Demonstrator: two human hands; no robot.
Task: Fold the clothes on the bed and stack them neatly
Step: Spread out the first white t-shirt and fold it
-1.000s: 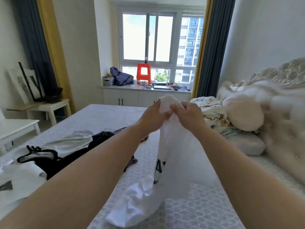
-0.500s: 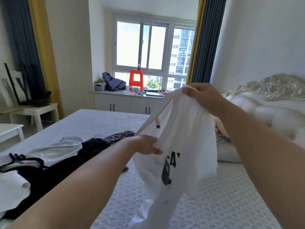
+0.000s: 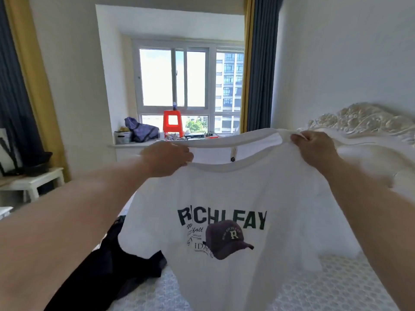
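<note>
Left hand (image 3: 167, 158) and right hand (image 3: 314, 146) set wide apart, each pinching a shoulder of the white printed T-shirt (image 3: 224, 221) beside the collar; held up like that so it hangs flat, print facing in, probably to square it up before laying down; hem dangling over the bed (image 3: 314, 288); dark clothes (image 3: 107, 272) heaped lower left, not yet folded.

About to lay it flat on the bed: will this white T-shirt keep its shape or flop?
Likely floppy: the T-shirt sags between the left hand and right hand. Probably light, since pinches at the shoulders hold it up.
</note>
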